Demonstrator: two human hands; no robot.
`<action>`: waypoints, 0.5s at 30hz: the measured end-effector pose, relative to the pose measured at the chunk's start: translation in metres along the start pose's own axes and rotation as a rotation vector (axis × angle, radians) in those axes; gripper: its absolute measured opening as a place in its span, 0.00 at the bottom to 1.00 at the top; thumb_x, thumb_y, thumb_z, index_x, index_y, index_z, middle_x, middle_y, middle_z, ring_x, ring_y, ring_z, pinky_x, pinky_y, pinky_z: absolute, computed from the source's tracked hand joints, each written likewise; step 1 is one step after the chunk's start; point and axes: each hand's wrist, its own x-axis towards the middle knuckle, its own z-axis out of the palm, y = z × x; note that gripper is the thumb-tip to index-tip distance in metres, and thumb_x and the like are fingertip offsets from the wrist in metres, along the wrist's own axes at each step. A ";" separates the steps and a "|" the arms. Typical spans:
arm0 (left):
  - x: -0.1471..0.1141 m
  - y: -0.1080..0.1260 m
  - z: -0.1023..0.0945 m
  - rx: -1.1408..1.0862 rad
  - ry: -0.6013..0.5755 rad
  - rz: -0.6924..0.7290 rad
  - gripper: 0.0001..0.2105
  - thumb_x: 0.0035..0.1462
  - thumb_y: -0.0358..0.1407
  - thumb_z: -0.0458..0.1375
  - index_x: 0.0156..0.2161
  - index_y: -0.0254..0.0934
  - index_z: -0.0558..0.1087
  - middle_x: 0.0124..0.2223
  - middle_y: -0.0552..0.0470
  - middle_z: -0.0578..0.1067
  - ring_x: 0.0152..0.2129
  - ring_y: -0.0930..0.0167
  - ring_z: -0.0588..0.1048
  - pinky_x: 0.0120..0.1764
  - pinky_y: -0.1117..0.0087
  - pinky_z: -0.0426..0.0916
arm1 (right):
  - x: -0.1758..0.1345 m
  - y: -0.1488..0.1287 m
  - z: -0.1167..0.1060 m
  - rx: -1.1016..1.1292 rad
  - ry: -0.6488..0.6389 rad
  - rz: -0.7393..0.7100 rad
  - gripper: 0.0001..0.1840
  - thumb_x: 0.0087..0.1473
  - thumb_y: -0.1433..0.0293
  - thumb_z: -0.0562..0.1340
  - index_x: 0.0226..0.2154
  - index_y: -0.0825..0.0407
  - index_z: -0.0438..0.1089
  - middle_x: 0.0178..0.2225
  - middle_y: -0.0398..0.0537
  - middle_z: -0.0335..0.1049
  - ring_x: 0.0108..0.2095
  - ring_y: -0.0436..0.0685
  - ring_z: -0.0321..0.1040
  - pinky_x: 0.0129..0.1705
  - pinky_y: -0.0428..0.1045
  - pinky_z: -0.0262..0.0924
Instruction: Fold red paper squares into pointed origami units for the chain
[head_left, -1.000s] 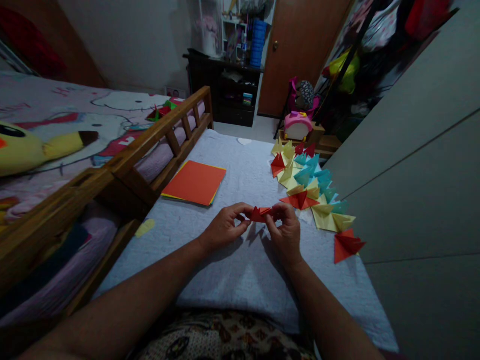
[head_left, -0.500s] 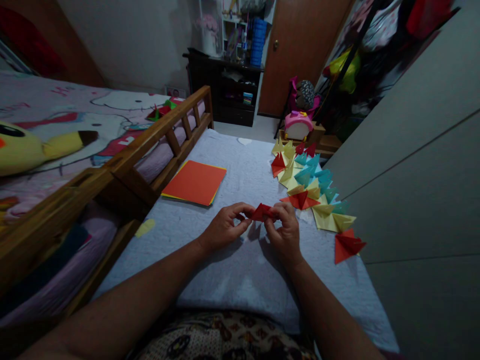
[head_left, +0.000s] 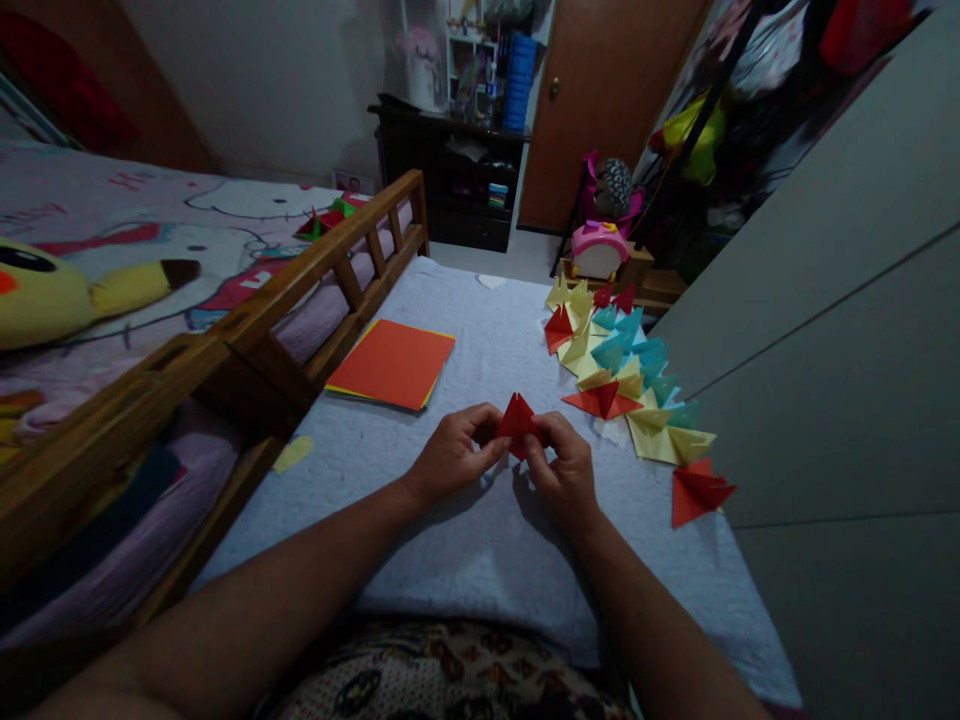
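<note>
A small piece of folded red paper (head_left: 517,418) is held up between my hands, its point facing away from me. My left hand (head_left: 457,450) pinches its left side with thumb and fingers. On the other side, my right hand (head_left: 564,465) grips the right edge, thumb on the near face. To the right lie several folded paper pieces in yellow, teal and red, among them a yellow folded piece (head_left: 660,432) and a red folded piece (head_left: 701,492). At the left is a stack of square paper sheets (head_left: 394,363), orange-red on top.
The pale cloth-covered surface (head_left: 442,560) has a wooden bed rail (head_left: 300,285) along its left side. Beyond the rail are a patterned bed cover and a yellow plush toy (head_left: 45,295). A light panel (head_left: 840,400) stands at the right.
The folded red paper has been turned so that its triangular face and upward point now show. Both hands keep hold of it, with the right hand's fingers shifted slightly.
</note>
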 end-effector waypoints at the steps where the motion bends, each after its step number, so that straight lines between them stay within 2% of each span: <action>1: 0.000 0.001 0.000 0.008 -0.006 0.017 0.04 0.59 0.33 0.59 0.37 0.35 0.73 0.31 0.53 0.74 0.27 0.73 0.71 0.34 0.70 0.65 | 0.000 -0.001 0.000 0.003 -0.005 0.011 0.04 0.59 0.72 0.58 0.36 0.50 0.69 0.30 0.42 0.66 0.30 0.52 0.63 0.33 0.48 0.59; 6: -0.001 0.005 -0.001 0.006 -0.080 0.107 0.05 0.58 0.34 0.61 0.37 0.35 0.73 0.32 0.53 0.73 0.30 0.72 0.71 0.35 0.70 0.67 | 0.001 -0.004 -0.003 0.049 -0.010 0.063 0.05 0.60 0.71 0.59 0.34 0.50 0.71 0.29 0.43 0.67 0.30 0.52 0.64 0.34 0.48 0.59; 11: 0.000 0.006 -0.005 0.013 -0.075 0.155 0.06 0.58 0.34 0.62 0.40 0.35 0.75 0.36 0.50 0.74 0.33 0.71 0.72 0.37 0.69 0.69 | 0.000 -0.001 -0.002 0.242 -0.009 0.224 0.05 0.60 0.68 0.60 0.34 0.50 0.71 0.29 0.42 0.69 0.30 0.52 0.65 0.34 0.48 0.60; 15: 0.000 0.004 -0.007 0.031 0.009 0.219 0.06 0.57 0.35 0.65 0.40 0.39 0.77 0.47 0.47 0.73 0.46 0.65 0.72 0.51 0.61 0.68 | 0.000 0.000 -0.001 0.394 -0.003 0.333 0.06 0.60 0.65 0.62 0.34 0.49 0.72 0.30 0.41 0.71 0.30 0.52 0.66 0.34 0.47 0.60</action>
